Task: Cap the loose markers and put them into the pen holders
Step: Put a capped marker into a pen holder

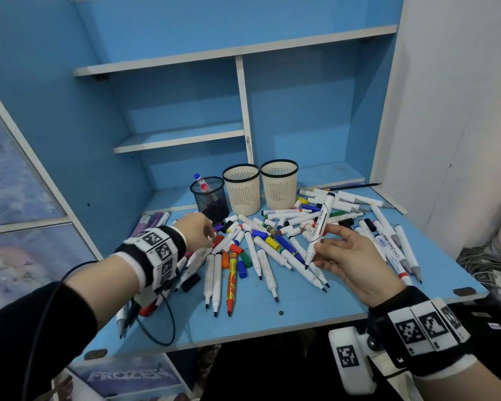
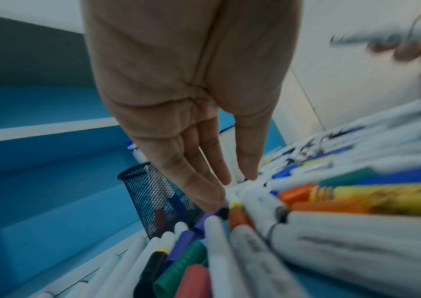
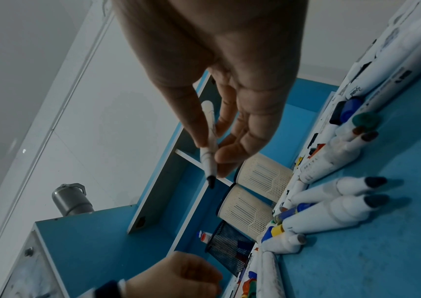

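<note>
My right hand (image 1: 320, 250) pinches an uncapped white marker (image 1: 321, 224) above the desk, its dark tip pointing down and toward me; the right wrist view shows my thumb and fingers (image 3: 229, 159) around this marker (image 3: 208, 161). My left hand (image 1: 211, 233) reaches down into the pile of loose markers and caps (image 1: 272, 244) just in front of the black mesh holder (image 1: 210, 198). In the left wrist view its fingers (image 2: 204, 181) are straight and touch the pens, holding nothing. Two beige holders (image 1: 241, 189) (image 1: 279, 183) stand beside the mesh one.
The blue desk (image 1: 301, 311) sits inside a blue shelf unit (image 1: 180, 137) with walls at left and back. Loose caps (image 1: 245, 259) lie among the pens. More markers lie under my left wrist (image 1: 145, 308). A pencil (image 1: 350, 186) rests at the back right.
</note>
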### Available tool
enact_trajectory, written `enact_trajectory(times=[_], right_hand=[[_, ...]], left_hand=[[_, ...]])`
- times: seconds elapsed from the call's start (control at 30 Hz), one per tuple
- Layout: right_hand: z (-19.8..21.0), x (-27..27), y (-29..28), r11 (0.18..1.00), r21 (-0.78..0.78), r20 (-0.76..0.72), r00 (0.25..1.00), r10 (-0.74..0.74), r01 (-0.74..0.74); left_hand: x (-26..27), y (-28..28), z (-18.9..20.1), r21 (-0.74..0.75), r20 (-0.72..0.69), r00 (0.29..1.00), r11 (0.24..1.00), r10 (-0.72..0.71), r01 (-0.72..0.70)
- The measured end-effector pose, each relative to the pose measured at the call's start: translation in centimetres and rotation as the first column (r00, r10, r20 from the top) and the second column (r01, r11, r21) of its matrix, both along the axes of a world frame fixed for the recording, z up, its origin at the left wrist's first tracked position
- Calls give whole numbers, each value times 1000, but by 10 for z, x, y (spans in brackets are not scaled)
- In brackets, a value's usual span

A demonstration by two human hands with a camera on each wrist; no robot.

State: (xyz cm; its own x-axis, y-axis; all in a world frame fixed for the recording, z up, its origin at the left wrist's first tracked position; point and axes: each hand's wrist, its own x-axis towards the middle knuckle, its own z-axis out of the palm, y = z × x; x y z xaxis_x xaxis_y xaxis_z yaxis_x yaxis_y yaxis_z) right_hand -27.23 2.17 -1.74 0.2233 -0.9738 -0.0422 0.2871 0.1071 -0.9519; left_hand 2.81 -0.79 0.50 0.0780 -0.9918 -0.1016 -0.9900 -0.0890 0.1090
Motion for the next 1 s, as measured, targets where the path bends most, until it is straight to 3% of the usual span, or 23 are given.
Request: enact_trajectory(times=[0.37, 0.67, 0.9, 1.0], right_hand=[[-7, -15, -10, 996, 16, 45, 995, -85, 84], [-17, -31, -16, 990, 66, 78, 989, -128, 123], [-20, -40, -16, 986, 87, 128, 980, -154, 143], [-21, -44, -18, 982, 98, 136, 975, -177, 164]], left_hand=[[-13, -77, -6, 96, 120, 989, 993, -84, 72], [-20, -104, -12, 196, 181, 982, 980, -48, 11], [-18, -108, -16, 189, 186, 982, 982, -38, 2], [-22, -110, -13, 105, 169, 985, 994, -23, 6]])
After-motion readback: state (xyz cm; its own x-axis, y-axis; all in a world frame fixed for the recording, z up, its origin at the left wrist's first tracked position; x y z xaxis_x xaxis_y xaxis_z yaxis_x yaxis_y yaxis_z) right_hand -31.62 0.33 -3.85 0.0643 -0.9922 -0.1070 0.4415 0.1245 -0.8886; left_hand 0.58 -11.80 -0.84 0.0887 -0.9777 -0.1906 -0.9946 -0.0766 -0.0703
